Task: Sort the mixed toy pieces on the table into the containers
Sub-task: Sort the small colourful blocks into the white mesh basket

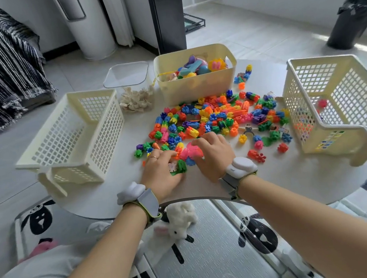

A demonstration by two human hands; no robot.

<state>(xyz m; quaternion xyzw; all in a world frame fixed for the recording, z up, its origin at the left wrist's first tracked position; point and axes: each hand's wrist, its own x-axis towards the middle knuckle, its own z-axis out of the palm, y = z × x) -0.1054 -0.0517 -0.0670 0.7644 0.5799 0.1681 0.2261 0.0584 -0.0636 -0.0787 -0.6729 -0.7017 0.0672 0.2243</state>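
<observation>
A heap of small, many-coloured interlocking toy pieces (216, 116) covers the middle of the white round table (206, 185). At the heap's near edge lies a pink snowflake cluster (189, 152). My left hand (161, 173) grips its left side with curled fingers, over a green piece (181, 166). My right hand (214, 156) curls over the cluster's right side. An empty lattice basket (70, 138) stands at the left. A second lattice basket (339, 107) at the right holds a few pieces.
A solid cream bin (197, 87) with larger toys stands behind the heap. Next to it is a clear tub (136, 96) of pale wooden pieces. Loose pieces (256, 154) lie right of my hands. A plush rabbit (178, 224) sits below the table's near edge.
</observation>
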